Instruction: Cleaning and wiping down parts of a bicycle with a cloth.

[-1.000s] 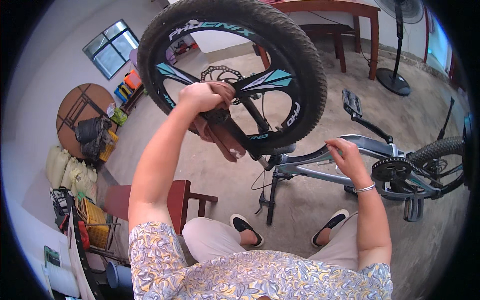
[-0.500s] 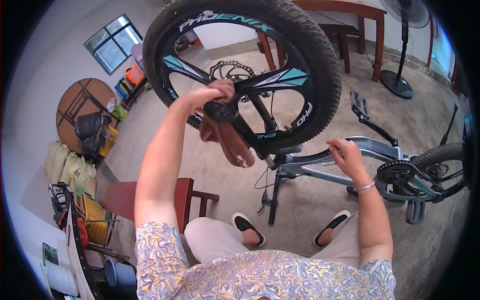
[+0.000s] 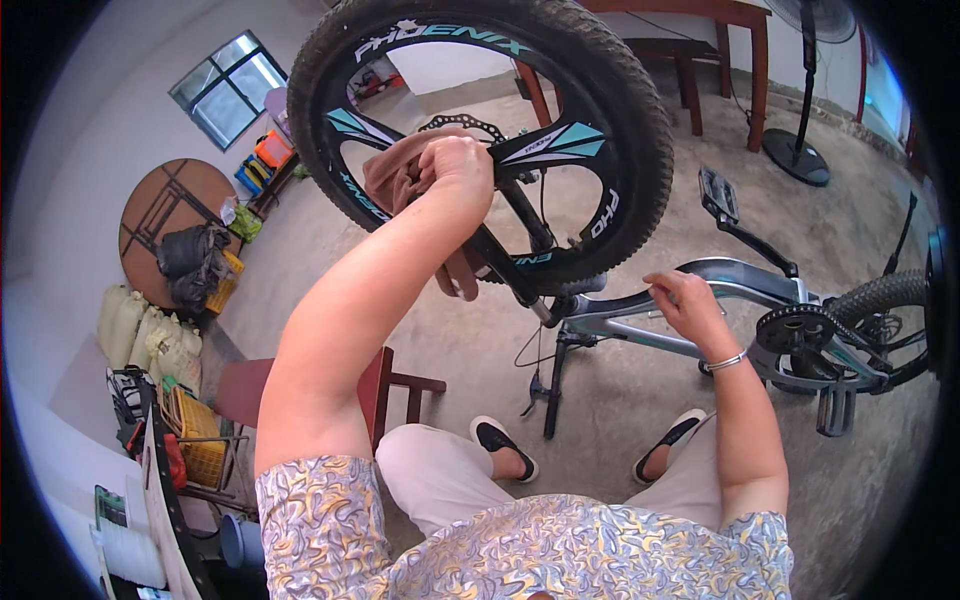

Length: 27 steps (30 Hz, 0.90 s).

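Note:
My left hand (image 3: 458, 172) is closed on a brown cloth (image 3: 392, 180), pressed at the hub of a bicycle's front wheel (image 3: 652, 165). Part of the cloth hangs below my wrist along the fork (image 3: 515, 275). The wheel has a knobby tyre and black spokes with teal and white patches; its brake disc (image 3: 470, 124) shows behind my hand. The bicycle stands upside down, its silver-grey frame (image 3: 640, 342) stretching to the right. Over that frame my right hand (image 3: 690, 308) hovers with loosely bent, parted fingers and nothing in them.
A crank with a pedal (image 3: 718, 196) sticks up at the right, near the rear wheel (image 3: 885, 315). Beside my left knee is a dark red bench (image 3: 375, 390). A standing fan (image 3: 797, 155) and a wooden table (image 3: 757, 80) are farther back. Sacks (image 3: 122, 325) and yellow crates (image 3: 195, 430) line the left wall.
My left hand, with the cloth, has moved from the lower left of the hub up and right across it. My right hand has barely shifted.

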### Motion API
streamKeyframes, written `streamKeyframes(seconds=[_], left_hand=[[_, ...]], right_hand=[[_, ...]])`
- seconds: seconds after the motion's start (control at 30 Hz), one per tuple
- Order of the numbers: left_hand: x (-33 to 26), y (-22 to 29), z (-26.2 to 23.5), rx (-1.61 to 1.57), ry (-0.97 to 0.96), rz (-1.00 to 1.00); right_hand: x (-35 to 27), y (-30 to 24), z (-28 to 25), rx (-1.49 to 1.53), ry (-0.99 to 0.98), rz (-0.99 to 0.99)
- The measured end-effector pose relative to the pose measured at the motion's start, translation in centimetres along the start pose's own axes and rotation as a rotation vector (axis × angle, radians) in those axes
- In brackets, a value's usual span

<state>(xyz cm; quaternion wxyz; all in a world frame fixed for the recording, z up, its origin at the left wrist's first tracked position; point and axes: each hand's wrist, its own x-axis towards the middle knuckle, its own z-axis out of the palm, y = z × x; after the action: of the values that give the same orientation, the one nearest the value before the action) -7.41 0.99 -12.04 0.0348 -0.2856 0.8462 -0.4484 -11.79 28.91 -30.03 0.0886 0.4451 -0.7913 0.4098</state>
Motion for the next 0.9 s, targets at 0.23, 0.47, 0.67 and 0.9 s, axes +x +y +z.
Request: streamKeyframes(seconds=[0.23,0.47,0.67,0.9], left_hand=[[-1.3,-4.4,0.1,-0.521,0.124,0.035],[1.2,-6.2,10.9,-2.102,-0.299,0.041],[-0.7,-1.6,16.1,-2.999,-0.584,0.571],[-2.7,3.5,15.1,-3.252,-0.526,0.438]], right_hand=[[-0.6,-0.1,-0.9,0.04,0.023,0.027],[-0.7,0.4,-0.8,0.008,0.013,-0.006],[0.3,-0.3,-0.1,-0.037,-0.016,0.004],[0.4,0.3,0.8,-0.036,-0.049,0.025]])
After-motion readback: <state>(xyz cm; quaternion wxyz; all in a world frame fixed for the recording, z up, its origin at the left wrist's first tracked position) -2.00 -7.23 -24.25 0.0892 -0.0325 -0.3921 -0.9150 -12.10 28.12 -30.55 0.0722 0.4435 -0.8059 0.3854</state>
